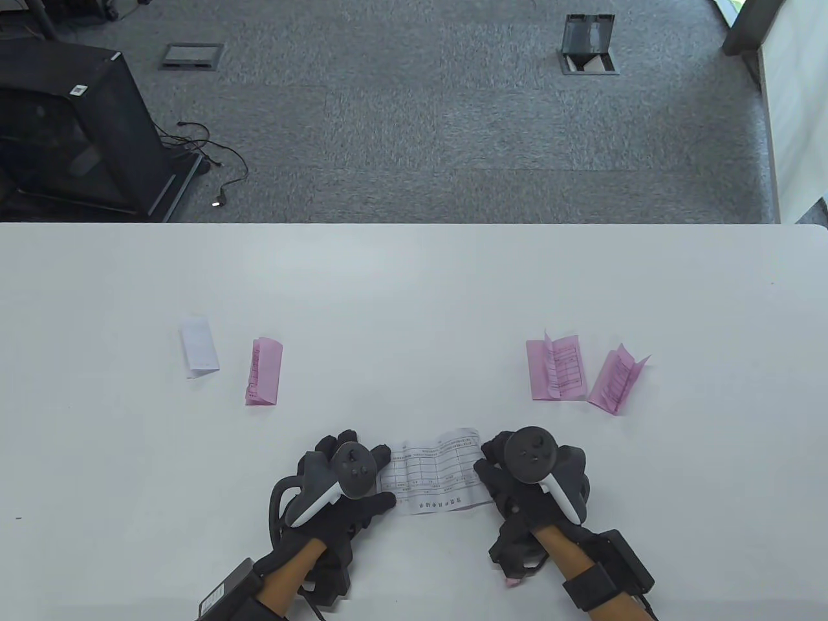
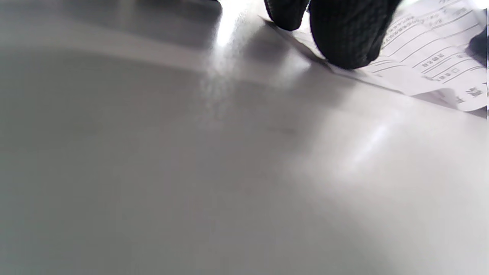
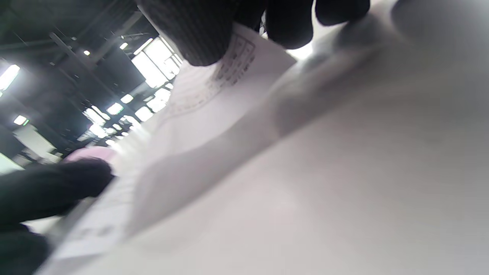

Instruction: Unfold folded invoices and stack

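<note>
An unfolded white invoice point(image 1: 433, 472) with a printed table lies near the table's front edge, between my two hands. My left hand point(image 1: 383, 477) presses straight fingertips point(image 2: 349, 42) on its left edge point(image 2: 431, 57). My right hand point(image 1: 486, 460) pinches the right edge, which is lifted a little off the table point(image 3: 198, 114). Further back lie a folded white invoice point(image 1: 199, 345) and a folded pink one point(image 1: 264, 372) at the left. Two partly opened pink invoices point(image 1: 556, 369) point(image 1: 618, 378) lie at the right.
The white table point(image 1: 414, 291) ends at its far edge against grey carpet. A black cabinet point(image 1: 71, 129) with loose cables stands on the floor at the far left. Two floor boxes sit in the carpet, one point(image 1: 588, 42) with its lid up.
</note>
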The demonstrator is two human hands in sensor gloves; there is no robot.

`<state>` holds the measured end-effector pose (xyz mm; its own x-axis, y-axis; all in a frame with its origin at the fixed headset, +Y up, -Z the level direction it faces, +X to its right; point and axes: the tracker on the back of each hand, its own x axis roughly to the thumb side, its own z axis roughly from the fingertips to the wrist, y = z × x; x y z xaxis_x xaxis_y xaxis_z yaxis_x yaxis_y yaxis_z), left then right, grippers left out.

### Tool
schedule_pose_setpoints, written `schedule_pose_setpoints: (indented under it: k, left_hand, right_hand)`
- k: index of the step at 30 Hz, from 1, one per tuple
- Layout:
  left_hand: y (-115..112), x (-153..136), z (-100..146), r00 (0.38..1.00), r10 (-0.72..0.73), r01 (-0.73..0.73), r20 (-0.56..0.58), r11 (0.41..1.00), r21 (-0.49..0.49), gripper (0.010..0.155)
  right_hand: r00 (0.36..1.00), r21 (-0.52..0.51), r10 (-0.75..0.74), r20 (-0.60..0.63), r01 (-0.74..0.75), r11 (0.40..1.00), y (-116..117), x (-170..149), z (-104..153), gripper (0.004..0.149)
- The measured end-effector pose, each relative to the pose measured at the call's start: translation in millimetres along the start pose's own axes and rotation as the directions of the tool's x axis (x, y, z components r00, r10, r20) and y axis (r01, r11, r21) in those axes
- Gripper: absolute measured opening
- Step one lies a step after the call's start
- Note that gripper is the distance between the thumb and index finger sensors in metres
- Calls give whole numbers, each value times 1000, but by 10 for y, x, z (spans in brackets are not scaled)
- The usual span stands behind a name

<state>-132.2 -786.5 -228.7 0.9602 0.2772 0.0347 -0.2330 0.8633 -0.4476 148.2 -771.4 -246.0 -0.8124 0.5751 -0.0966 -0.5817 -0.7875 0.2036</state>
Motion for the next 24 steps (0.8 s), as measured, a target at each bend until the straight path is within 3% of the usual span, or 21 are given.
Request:
schedule_pose_setpoints:
  k: [4, 7, 13, 15, 17, 20, 22, 24]
  left_hand:
    - [91, -74, 7, 979, 203, -204, 34, 978, 33, 82]
    - [182, -171, 32, 929, 364, -369, 72, 927, 68, 88]
    - [272, -289, 64, 697, 671, -687, 251, 726, -32, 99]
    - [265, -298, 56, 617, 727, -748, 301, 661, -64, 99]
    - [255, -295, 46, 550, 753, -785, 360, 613, -83, 90]
    - [252, -282, 69, 465, 776, -842, 426, 536, -58, 61]
    - [266, -282, 94, 454, 767, -857, 453, 516, -14, 44]
    - [285, -289, 119, 473, 752, -852, 459, 523, 23, 42]
  right_hand:
    - [975, 47, -200, 95, 196, 980, -167, 83, 67, 35]
    - [936, 77, -281, 214, 270, 960, -286, 193, 153, 35]
    - [818, 138, -352, 454, 326, 935, -475, 393, 351, 34]
    - [794, 163, -391, 466, 357, 920, -503, 412, 385, 33]
    - [778, 176, -422, 466, 386, 906, -518, 404, 395, 33]
    - [790, 135, -423, 444, 408, 903, -537, 340, 360, 33]
    - [802, 106, -439, 405, 436, 894, -550, 280, 317, 33]
    - [809, 84, -462, 364, 465, 881, -564, 213, 263, 34]
